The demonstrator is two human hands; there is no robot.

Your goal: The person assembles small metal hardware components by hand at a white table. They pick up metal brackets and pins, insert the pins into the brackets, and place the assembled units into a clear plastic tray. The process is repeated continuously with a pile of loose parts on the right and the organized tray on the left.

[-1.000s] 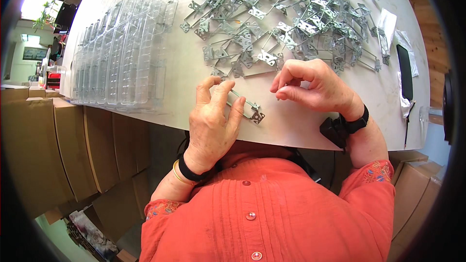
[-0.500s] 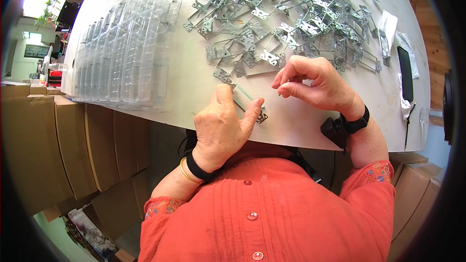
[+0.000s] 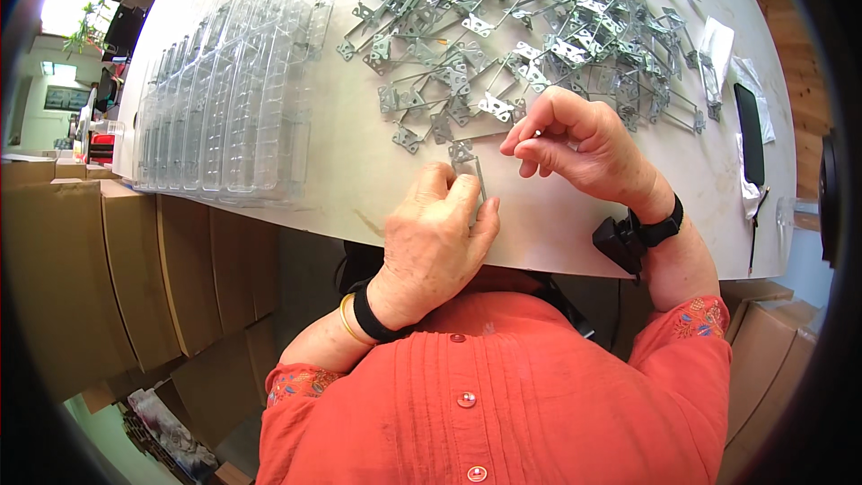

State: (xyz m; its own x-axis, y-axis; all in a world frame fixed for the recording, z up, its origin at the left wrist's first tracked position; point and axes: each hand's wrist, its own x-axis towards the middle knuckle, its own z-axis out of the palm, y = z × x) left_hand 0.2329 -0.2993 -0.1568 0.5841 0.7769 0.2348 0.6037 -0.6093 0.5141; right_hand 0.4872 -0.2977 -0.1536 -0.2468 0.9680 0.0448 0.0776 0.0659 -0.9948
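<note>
Step seems: positioning metal bracket linkage (image 3: 461, 154) | left hand (image 3: 433, 241): half-curled over it, grip unclear | right hand (image 3: 579, 145): fingers curled, contents unclear | next: likely needs careful alignment

Looks like a workshop, small-parts work: heap of metal brackets (image 3: 567, 49) on the far side of a white table (image 3: 346, 139), clear trays (image 3: 215, 126) left, cartons (image 3: 63, 278) lined up near left, more boxes (image 3: 774, 355) near right.
</note>
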